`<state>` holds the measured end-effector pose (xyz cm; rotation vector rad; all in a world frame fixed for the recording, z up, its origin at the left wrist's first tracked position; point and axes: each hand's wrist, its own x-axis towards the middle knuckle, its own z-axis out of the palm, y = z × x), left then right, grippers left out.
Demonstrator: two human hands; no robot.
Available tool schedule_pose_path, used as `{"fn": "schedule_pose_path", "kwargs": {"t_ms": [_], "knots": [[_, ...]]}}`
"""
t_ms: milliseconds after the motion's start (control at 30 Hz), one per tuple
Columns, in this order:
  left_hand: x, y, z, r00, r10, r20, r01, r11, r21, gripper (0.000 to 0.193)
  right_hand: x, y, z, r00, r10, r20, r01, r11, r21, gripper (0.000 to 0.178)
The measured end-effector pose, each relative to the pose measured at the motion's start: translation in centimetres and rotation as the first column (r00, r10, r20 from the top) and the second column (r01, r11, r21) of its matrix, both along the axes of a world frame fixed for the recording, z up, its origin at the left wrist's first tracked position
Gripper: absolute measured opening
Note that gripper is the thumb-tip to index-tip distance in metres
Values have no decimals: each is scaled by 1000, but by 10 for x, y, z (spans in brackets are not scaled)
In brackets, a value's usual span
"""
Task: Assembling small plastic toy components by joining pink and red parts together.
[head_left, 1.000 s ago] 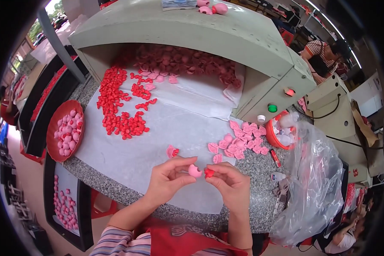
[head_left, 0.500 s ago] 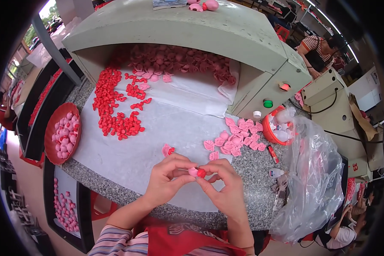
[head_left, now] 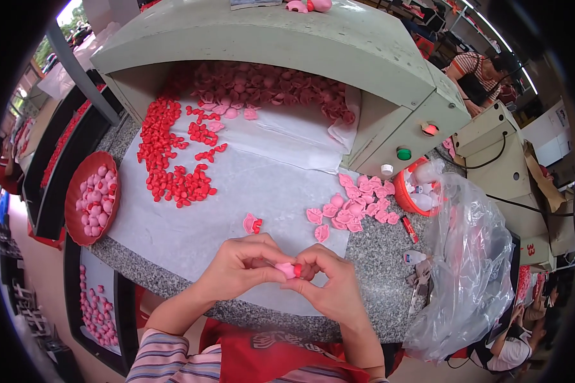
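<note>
Both my hands meet over the near edge of the white sheet [head_left: 236, 191]. My left hand [head_left: 239, 268] pinches a small pink piece [head_left: 287, 270], and my right hand [head_left: 326, 284] presses a small red piece [head_left: 298, 270] against its end. Just beyond my fingers lies one joined pink-and-red piece [head_left: 252, 224]. To the right of it is a cluster of several pink pieces [head_left: 354, 207]. A pile of small red pieces [head_left: 172, 159] spreads across the sheet's far left.
A grey-green machine housing [head_left: 287, 38] overhangs more pink pieces [head_left: 262, 89]. A red bowl of pink pieces [head_left: 92, 198] sits at the left, a red bowl [head_left: 412, 191] and a clear plastic bag [head_left: 473, 255] at the right. Another person [head_left: 479, 70] sits far right.
My hands have closed together, bringing the red piece up against the pink piece. They have also shifted slightly toward me.
</note>
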<state>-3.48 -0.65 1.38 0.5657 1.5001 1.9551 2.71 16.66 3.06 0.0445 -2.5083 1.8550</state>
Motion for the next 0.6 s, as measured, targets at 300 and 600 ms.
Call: {"fn": "schedule_pose_path", "kwargs": {"t_ms": [300,600], "knots": [[10,2,-16,992,113,-62,-113,994,1,16,-5,-9,-11,978,6,-208,37,979,202,23],[15,-10,-33,980,168,-109,-161,985,69,18,-10,-15,-30,942,112,-317,-27,965,261,23]]}}
